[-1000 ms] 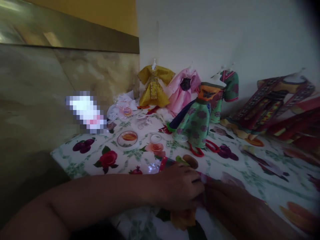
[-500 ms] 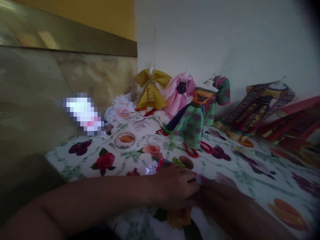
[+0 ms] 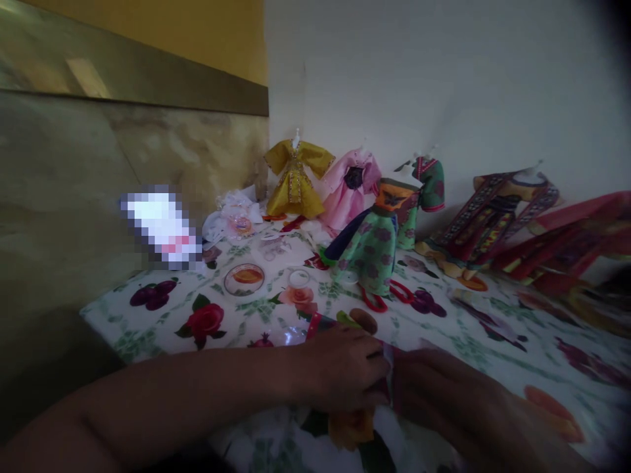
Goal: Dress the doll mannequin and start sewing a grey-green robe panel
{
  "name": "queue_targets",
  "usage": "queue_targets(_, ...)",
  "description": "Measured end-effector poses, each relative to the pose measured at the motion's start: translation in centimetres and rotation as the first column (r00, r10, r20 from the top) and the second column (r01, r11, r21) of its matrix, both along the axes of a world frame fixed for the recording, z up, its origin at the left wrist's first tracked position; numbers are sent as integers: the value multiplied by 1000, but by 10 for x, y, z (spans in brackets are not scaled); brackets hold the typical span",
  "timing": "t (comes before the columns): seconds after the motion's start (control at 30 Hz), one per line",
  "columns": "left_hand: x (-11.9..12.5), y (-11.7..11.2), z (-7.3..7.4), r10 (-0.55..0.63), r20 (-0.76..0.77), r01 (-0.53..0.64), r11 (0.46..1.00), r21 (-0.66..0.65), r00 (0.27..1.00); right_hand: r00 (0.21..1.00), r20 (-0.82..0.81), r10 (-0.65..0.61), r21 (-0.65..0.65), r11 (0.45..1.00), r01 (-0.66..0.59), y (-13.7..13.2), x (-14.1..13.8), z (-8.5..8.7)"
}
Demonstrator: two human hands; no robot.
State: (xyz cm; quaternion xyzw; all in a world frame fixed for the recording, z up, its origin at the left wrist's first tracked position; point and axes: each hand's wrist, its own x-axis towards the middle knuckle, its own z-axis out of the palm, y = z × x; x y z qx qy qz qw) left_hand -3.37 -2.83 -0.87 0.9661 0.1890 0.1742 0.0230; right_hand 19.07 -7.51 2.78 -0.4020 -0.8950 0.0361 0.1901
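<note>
My left hand (image 3: 340, 369) lies low over the table, its fingers curled round a small piece of cloth (image 3: 313, 326) that has a red dotted trim. Most of the cloth is hidden under the hand. To the right, my right hand (image 3: 438, 381) meets the cloth's other side, its fingers bent down and partly lost in the dim light. A narrow strip of cloth shows between the two hands. Just beyond them, a doll-size dress form (image 3: 377, 236) wears an orange top and a green flowered skirt, with red-handled scissors (image 3: 374, 301) by its hem.
Along the wall stand a yellow robe (image 3: 296, 180), a pink robe (image 3: 351, 187) and several more small costumes. At the left are plastic bags (image 3: 234, 213) and a blurred-out bright screen (image 3: 158, 223). The flowered tablecloth (image 3: 167, 322) ends at the left edge.
The view has turned slightly right, so the costumes sit a little further left. Slightly more of the strip shows between my hands. Both hands otherwise stay in place on the cloth.
</note>
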Motion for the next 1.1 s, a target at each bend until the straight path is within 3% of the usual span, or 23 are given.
queue_targets(0.1, -1, 1, 3, -20, 49, 19, 999, 26, 999, 1000, -24, 9, -146, 989, -13, 3, 2, 7)
queue_targets(0.27, -1, 3, 7, -54, 154, 37, 993, 116, 987, 997, -58, -42, -183, 983, 31, 13, 11, 17)
queue_targets(0.37, 0, 3, 8, -100, 233, 60, 983, 173, 967, 999, -40, -14, -182, 983, 7, 24, 1, 29)
queue_targets(0.47, 0, 1, 7, -143, 254, 84, 969, 231, 957, 996, -10, 84, -180, 980, -84, 40, -37, 51)
queue_targets(0.6, -1, -2, 8, -209, 193, 153, 950, 271, 959, 992, 39, 116, -180, 978, -107, 78, -117, 74)
queue_targets(0.7, -3, -1, 8, -224, 203, 163, 947, 277, 953, 980, 187, 69, -226, 974, -25, 118, -175, 71)
queue_targets(0.8, -2, 0, 6, -210, 208, 154, 954, 256, 955, 910, 403, -94, -171, 969, 176, 162, -213, 58)
queue_targets(0.93, 0, 1, 6, -228, 139, 196, 958, 207, 964, 845, 511, -159, -187, 939, 290, 208, -234, 44)
queue_targets(1.1, 1, 3, 9, -220, 105, 211, 973, 94, 970, 797, 575, -186, -214, 906, 366, 229, -243, 38)
